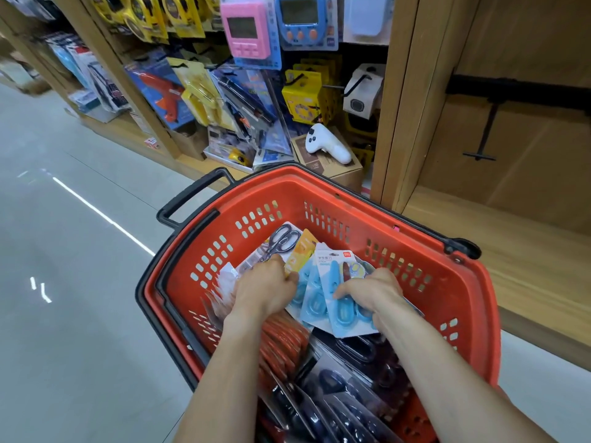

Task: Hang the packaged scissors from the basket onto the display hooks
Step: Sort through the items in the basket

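Head view: both your hands are down in the red basket [415, 219]. Your left hand [265, 287] curls its grip onto a pack of grey-handled scissors [281, 241]; your right hand [371, 290] pinches the blue scissor packs [323, 302] — pale blue cards, fanned and overlapping, lying among darker packs.
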The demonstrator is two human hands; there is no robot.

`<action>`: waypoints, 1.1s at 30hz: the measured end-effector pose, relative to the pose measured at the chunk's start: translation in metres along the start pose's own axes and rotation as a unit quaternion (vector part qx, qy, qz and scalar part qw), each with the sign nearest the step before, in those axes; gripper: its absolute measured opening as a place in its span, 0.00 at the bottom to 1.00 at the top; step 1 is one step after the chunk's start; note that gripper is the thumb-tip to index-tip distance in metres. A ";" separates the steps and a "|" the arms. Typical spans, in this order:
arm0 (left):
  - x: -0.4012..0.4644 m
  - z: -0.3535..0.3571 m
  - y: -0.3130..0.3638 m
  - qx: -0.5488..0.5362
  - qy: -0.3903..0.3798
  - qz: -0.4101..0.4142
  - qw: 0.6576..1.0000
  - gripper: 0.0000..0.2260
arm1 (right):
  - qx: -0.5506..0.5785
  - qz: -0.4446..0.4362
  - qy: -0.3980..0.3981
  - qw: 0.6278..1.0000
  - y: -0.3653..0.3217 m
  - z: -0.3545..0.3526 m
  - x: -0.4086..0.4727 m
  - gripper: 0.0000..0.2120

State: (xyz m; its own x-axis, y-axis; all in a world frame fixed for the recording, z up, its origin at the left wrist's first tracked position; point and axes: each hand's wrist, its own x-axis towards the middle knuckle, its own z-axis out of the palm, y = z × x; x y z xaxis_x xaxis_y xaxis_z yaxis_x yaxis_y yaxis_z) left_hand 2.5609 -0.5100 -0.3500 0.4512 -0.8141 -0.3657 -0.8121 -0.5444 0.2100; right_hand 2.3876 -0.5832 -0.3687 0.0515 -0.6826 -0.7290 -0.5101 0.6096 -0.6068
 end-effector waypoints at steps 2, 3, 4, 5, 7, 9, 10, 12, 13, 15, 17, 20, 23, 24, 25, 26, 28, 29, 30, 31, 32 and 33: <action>-0.002 -0.001 0.001 -0.044 0.003 0.005 0.999 0.12 | 0.025 0.015 -0.021 0.999 0.000 -0.001 -0.002 0.20; -0.002 -0.001 0.001 -0.070 0.010 0.008 0.997 0.12 | 0.038 0.019 -0.030 0.999 0.000 -0.002 -0.004 0.19; -0.003 -0.002 0.001 -0.100 0.023 0.009 0.995 0.12 | 0.051 0.021 -0.040 0.998 0.001 -0.002 -0.005 0.19; -0.004 -0.003 0.000 -0.129 0.036 0.006 0.991 0.12 | 0.063 0.020 -0.049 0.997 0.002 -0.002 -0.005 0.18; -0.004 -0.006 0.000 -0.174 0.048 -0.002 0.984 0.11 | 0.087 0.019 -0.064 0.994 0.005 0.001 -0.005 0.20; -0.006 -0.009 0.001 -0.203 0.035 -0.004 0.978 0.10 | 0.109 0.020 -0.072 0.991 0.007 0.004 -0.004 0.21; -0.007 -0.009 0.002 -0.216 0.024 -0.004 0.976 0.10 | 0.118 0.022 -0.076 0.990 0.007 0.005 -0.004 0.22; -0.009 -0.010 0.003 -0.240 0.004 -0.001 0.971 0.12 | 0.138 0.028 -0.090 0.986 0.007 0.007 -0.004 0.27; -0.010 -0.010 0.003 -0.249 -0.001 0.001 0.968 0.13 | 0.147 0.030 -0.096 0.984 0.008 0.008 -0.003 0.30; -0.012 -0.011 0.002 -0.270 -0.002 -0.001 0.963 0.14 | 0.173 0.032 -0.107 0.979 0.011 0.008 0.002 0.37; -0.013 -0.012 -0.002 -0.308 -0.008 -0.013 0.951 0.15 | 0.195 0.032 -0.111 0.974 0.012 0.006 0.003 0.38; -0.019 -0.014 -0.006 -0.359 -0.014 -0.027 0.933 0.19 | 0.226 0.039 -0.136 0.964 0.008 0.001 -0.010 0.21; -0.021 -0.015 -0.006 -0.405 0.019 -0.054 0.912 0.20 | 0.244 0.052 -0.191 0.949 0.005 -0.004 -0.019 0.12; -0.022 -0.016 -0.005 -0.423 0.042 -0.066 0.903 0.19 | 0.251 0.050 -0.215 0.943 0.003 -0.006 -0.023 0.09; -0.022 -0.017 -0.004 -0.439 0.068 -0.077 0.893 0.19 | 0.263 0.044 -0.232 0.936 0.002 -0.008 -0.025 0.07; -0.023 -0.018 -0.003 -0.452 0.095 -0.083 0.883 0.18 | 0.275 0.041 -0.244 0.929 0.000 -0.009 -0.028 0.07; -0.025 -0.020 -0.002 -0.464 0.132 -0.083 0.872 0.17 | 0.290 0.031 -0.258 0.921 -0.001 -0.009 -0.031 0.09; -0.026 -0.021 -0.002 -0.471 0.141 -0.081 0.867 0.16 | 0.299 0.020 -0.266 0.916 -0.001 -0.008 -0.032 0.11; -0.027 -0.021 -0.002 -0.477 0.144 -0.078 0.864 0.16 | 0.307 0.011 -0.274 0.911 -0.001 -0.006 -0.032 0.13; -0.028 -0.022 -0.002 -0.479 0.141 -0.071 0.863 0.16 | 0.315 0.003 -0.279 0.907 -0.001 -0.004 -0.032 0.13; -0.028 -0.023 -0.001 -0.479 0.137 -0.063 0.865 0.17 | 0.327 -0.003 -0.284 0.901 -0.001 -0.004 -0.031 0.12; -0.029 -0.023 0.000 -0.476 0.132 -0.056 0.868 0.17 | 0.340 -0.003 -0.288 0.895 -0.002 -0.004 -0.031 0.10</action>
State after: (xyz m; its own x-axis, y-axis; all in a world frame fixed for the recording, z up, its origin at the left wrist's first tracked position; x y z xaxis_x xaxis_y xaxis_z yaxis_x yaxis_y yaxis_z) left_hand 2.5562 -0.4910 -0.3181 0.6789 -0.6947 -0.2375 -0.1407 -0.4406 0.8866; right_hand 2.3836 -0.5648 -0.3438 0.5863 -0.4849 -0.6489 0.1213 0.8446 -0.5215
